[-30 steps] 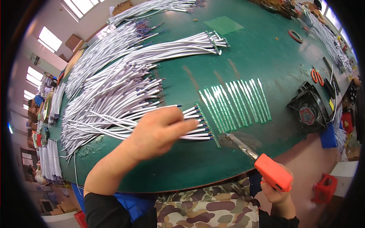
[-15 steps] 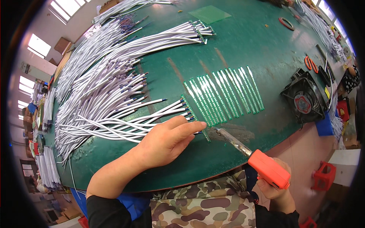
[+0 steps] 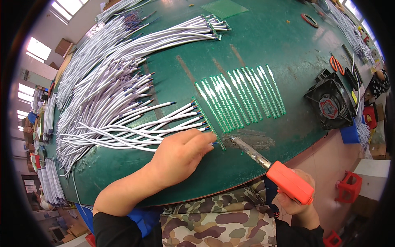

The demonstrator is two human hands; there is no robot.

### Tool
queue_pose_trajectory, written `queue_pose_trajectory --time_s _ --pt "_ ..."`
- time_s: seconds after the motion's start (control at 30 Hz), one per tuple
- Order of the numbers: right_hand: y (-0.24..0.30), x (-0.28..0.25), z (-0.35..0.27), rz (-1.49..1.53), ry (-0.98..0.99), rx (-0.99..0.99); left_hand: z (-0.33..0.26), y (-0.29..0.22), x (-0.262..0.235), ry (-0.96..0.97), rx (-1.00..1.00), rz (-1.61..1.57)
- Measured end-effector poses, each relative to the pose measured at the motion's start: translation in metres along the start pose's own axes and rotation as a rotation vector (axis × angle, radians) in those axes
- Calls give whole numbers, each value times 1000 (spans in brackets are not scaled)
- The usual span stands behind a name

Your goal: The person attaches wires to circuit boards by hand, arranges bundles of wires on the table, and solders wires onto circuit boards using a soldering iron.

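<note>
Head view on my screen, clock face centred on the middle of the picture. The green strip (image 3: pixel 207 121) is practically dead centre, slanting from 11 down toward 5 on the green table (image 3: pixel 267 45), with white cables (image 3: pixel 183 110) lined up along its left side, coming in from about 9.

My left hand (image 3: pixel 179 154) sits at 7, palm down, fingers curled, fingertips by the strip's lower end. A bit of blue wire pokes out right under them. Honestly can't tell if I'm pinching that cable or just resting over it, since the thumb's hidden.

My right hand (image 3: pixel 294 201), at 4, is wrapped round the orange handle of a soldering iron (image 3: pixel 284 179), solid grip. The tip points up toward 10 and is just beside the strip's bottom end; can't say if they touch.

Around that: a row of loose green strips (image 3: pixel 230 99) at 2, a black fan (image 3: pixel 329 106) near 3, orange-handled scissors (image 3: pixel 336 66) a bit past 2, and a big heap of white cables (image 3: pixel 98 90) between 9 and 10.
</note>
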State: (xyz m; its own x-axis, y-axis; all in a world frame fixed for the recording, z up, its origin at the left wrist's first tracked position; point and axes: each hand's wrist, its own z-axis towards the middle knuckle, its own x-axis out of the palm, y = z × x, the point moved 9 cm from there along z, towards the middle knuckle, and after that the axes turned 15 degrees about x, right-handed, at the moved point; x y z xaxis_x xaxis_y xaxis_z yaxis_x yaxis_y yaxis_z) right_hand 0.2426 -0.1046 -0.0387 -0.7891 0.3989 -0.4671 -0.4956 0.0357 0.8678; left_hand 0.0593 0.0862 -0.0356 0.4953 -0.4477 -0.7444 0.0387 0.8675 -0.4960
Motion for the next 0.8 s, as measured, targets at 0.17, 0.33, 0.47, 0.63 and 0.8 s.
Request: queue_pose_trajectory --time_s 0.17,0.33,0.47,0.63,0.8 --pt "-2 1 0 -11 21 7 -3 -5 4 37 61 58" --pt "-3 5 -1 26 4 -2 -7 -14 11 22 201 243" --pt "-9 8 -1 52 40 51 -6 -16 15 40 195 269" --pt "-10 12 -1 65 60 26 -8 -16 19 59 187 297" --pt "-10 13 -2 40 56 -5 -8 -15 21 60 180 294"
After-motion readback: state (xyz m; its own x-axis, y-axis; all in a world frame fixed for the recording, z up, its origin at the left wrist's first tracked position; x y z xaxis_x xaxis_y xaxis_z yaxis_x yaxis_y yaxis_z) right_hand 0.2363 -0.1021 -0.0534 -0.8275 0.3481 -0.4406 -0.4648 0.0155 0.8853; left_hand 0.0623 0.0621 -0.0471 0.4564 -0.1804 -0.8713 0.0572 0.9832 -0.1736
